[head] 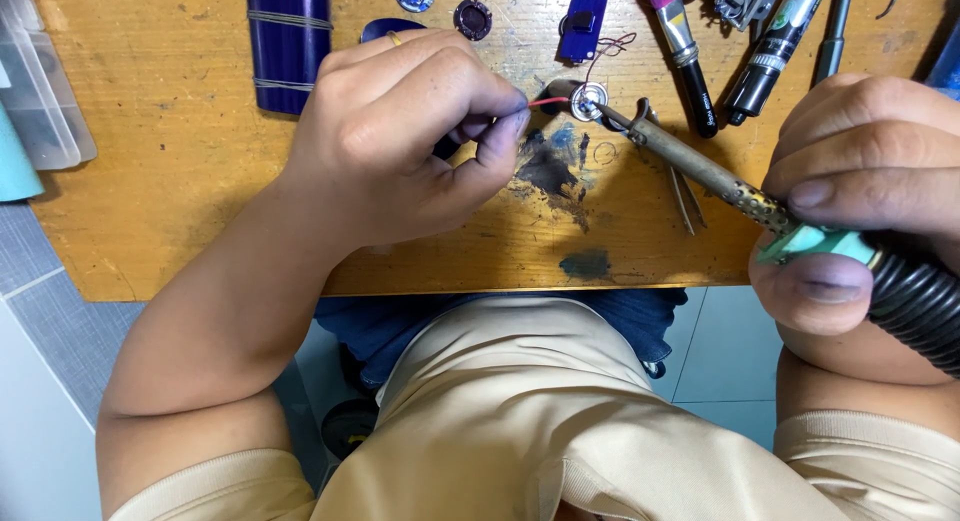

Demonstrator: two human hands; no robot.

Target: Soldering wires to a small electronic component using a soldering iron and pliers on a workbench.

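Shirt cloth (pixel 520 421), pale tan, sits closest to me, with my blue trousers (pixel 500 326) showing under the table edge. Next comes the wooden table (pixel 160 181), with dark burn marks near the middle.

My right hand (pixel 865 196) is wrapped tight around the green handle of the soldering iron (pixel 700 166). Its long brown metal rod goes up and to the left, and its tip touches a small round silver part (pixel 585 103) lying on the wood. My left hand (pixel 410 131) has its fingertips (pixel 510 111) pinched together on a thin red wire (pixel 550 101). The wire's end meets the round part right where the iron's tip is.

Farther back, a small blue circuit board (pixel 583 23) lies just behind the round part. A dark blue tube (pixel 290 43) with bands around it stands off to the left. A pink brush (pixel 680 41) and some black pens (pixel 785 41) lie to the right. Two little round pieces (pixel 440 6) sit near the far edge. A clear plastic box (pixel 40 91) is at the left side.
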